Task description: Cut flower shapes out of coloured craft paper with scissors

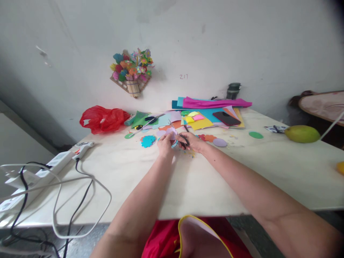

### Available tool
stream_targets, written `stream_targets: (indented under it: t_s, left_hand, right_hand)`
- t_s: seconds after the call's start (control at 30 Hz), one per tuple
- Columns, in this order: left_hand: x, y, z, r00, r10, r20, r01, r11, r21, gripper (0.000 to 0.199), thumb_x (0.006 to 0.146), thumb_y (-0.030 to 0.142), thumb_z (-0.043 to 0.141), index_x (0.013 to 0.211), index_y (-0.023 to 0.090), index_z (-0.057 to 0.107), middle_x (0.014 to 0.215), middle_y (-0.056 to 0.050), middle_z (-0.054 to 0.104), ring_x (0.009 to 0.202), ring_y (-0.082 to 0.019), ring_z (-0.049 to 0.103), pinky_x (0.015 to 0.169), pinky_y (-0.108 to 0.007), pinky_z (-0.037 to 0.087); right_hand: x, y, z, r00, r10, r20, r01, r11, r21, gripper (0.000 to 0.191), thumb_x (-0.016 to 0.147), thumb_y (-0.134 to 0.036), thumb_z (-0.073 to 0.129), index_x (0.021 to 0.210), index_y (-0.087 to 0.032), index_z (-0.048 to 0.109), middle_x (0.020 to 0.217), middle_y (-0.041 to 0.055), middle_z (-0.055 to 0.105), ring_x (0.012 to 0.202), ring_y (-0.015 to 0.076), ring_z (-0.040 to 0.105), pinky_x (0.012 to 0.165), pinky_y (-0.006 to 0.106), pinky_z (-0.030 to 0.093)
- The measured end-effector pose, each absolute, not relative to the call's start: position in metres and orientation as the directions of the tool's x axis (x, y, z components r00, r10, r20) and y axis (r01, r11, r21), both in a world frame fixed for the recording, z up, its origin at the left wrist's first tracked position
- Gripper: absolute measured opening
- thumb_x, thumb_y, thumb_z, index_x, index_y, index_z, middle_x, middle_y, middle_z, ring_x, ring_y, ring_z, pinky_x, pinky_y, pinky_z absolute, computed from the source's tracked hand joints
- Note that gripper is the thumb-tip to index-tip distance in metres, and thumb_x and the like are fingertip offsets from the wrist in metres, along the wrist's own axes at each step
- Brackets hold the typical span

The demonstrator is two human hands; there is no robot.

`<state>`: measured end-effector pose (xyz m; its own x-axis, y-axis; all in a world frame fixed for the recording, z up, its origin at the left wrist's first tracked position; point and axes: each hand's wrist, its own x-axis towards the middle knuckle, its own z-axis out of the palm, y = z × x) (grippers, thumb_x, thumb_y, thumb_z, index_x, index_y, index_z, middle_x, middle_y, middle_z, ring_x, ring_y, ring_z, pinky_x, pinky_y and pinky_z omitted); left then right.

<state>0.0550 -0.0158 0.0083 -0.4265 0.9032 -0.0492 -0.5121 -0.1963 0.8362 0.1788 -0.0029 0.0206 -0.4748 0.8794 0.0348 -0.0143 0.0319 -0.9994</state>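
Note:
Between the fingers of my left hand (pixel 166 141) is a piece of light purple paper (pixel 171 133). My right hand (pixel 194 142) is closed around the black handles of a pair of scissors (pixel 185 140), whose blades point up and left at the purple paper. To the left of my hands lies a pile of blue scalloped paper cutouts (pixel 148 141). Orange and red scalloped cutouts (pixel 209 138) and a light purple paper disc (pixel 220 142) lie just right of my right hand. Small paper scraps (pixel 191 154) are scattered below the hands.
Coloured sheets (pixel 204 123) with a dark phone (pixel 226 118) lie at the back. Other scissors (pixel 153 118) rest back left, near a red plastic bag (pixel 103 119). A power strip (pixel 57 163) with loose cables stands left; a green-yellow fruit (pixel 302 133) lies right.

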Motion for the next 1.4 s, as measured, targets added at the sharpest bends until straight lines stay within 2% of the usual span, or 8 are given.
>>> stream_targets:
  t_s: [0.17, 0.47, 0.77, 0.97, 1.23, 1.37, 1.4]
  left_hand:
    - [0.055, -0.016, 0.007, -0.422, 0.906, -0.041, -0.512, -0.201, 0.835, 0.017, 0.062, 0.022, 0.074, 0.059, 0.017, 0.058, 0.055, 0.002, 0.059, 0.052, -0.011, 0.055, 0.059, -0.024, 0.046]
    - [0.055, -0.014, 0.005, -0.424, 0.905, -0.031, -0.517, -0.213, 0.829, 0.020, 0.062, 0.022, 0.074, 0.059, 0.018, 0.055, 0.051, 0.004, 0.055, 0.049, -0.011, 0.054, 0.056, -0.024, 0.045]
    - [0.055, -0.016, 0.007, -0.422, 0.905, -0.053, -0.515, -0.191, 0.835, 0.019, 0.060, 0.022, 0.073, 0.059, 0.018, 0.055, 0.051, 0.004, 0.056, 0.049, -0.011, 0.055, 0.057, -0.024, 0.046]
    - [0.055, -0.017, 0.011, -0.436, 0.897, -0.074, -0.508, -0.177, 0.843, 0.022, 0.057, 0.022, 0.076, 0.058, 0.019, 0.054, 0.050, 0.005, 0.054, 0.048, -0.010, 0.053, 0.056, -0.023, 0.046]
    - [0.047, -0.012, 0.006, -0.364, 0.929, -0.069, -0.522, -0.142, 0.841, 0.020, 0.059, 0.021, 0.079, 0.060, 0.017, 0.059, 0.055, 0.001, 0.060, 0.054, -0.013, 0.059, 0.062, -0.026, 0.050]
    - [0.040, -0.009, 0.004, -0.319, 0.947, -0.027, -0.540, -0.158, 0.827, 0.019, 0.058, 0.018, 0.082, 0.066, 0.016, 0.065, 0.066, -0.002, 0.068, 0.062, -0.015, 0.065, 0.067, -0.027, 0.053]
    - [0.039, -0.008, 0.004, -0.308, 0.951, -0.019, -0.540, -0.158, 0.827, 0.019, 0.057, 0.018, 0.082, 0.067, 0.016, 0.066, 0.069, -0.004, 0.070, 0.065, -0.016, 0.066, 0.068, -0.028, 0.054]
  right_hand:
    - [0.177, -0.007, 0.024, -0.447, 0.894, 0.023, 0.003, 0.027, -1.000, 0.026, 0.085, -0.036, 0.074, 0.078, -0.016, 0.059, 0.051, -0.0020, 0.060, 0.037, 0.0081, 0.051, 0.029, 0.016, 0.025]
    - [0.172, -0.015, 0.029, -0.400, 0.917, 0.012, 0.024, 0.024, -0.999, 0.022, 0.090, -0.030, 0.071, 0.079, -0.015, 0.058, 0.049, -0.0035, 0.056, 0.036, 0.0071, 0.049, 0.029, 0.016, 0.024]
    - [0.168, -0.014, 0.025, -0.359, 0.933, 0.021, 0.037, 0.037, -0.999, 0.025, 0.081, -0.033, 0.080, 0.082, -0.016, 0.061, 0.048, -0.0035, 0.055, 0.036, 0.0082, 0.048, 0.029, 0.016, 0.023]
    - [0.166, -0.018, 0.030, -0.317, 0.949, 0.002, 0.019, 0.008, -1.000, 0.027, 0.076, -0.029, 0.084, 0.077, -0.017, 0.060, 0.045, -0.0042, 0.053, 0.035, 0.0088, 0.047, 0.032, 0.018, 0.030]
    - [0.172, -0.010, 0.031, -0.272, 0.962, 0.008, 0.040, 0.019, -0.999, 0.027, 0.072, -0.026, 0.085, 0.074, -0.017, 0.060, 0.043, -0.0059, 0.052, 0.034, 0.0072, 0.043, 0.034, 0.018, 0.034]
    - [0.185, -0.004, 0.034, -0.289, 0.956, 0.056, 0.027, 0.066, -0.997, 0.028, 0.073, -0.028, 0.083, 0.069, -0.016, 0.059, 0.048, -0.0046, 0.054, 0.038, 0.0064, 0.046, 0.038, 0.018, 0.036]
    - [0.188, -0.003, 0.035, -0.281, 0.957, 0.078, 0.032, 0.091, -0.995, 0.029, 0.072, -0.030, 0.083, 0.067, -0.016, 0.059, 0.049, -0.0043, 0.054, 0.038, 0.0062, 0.045, 0.036, 0.018, 0.034]
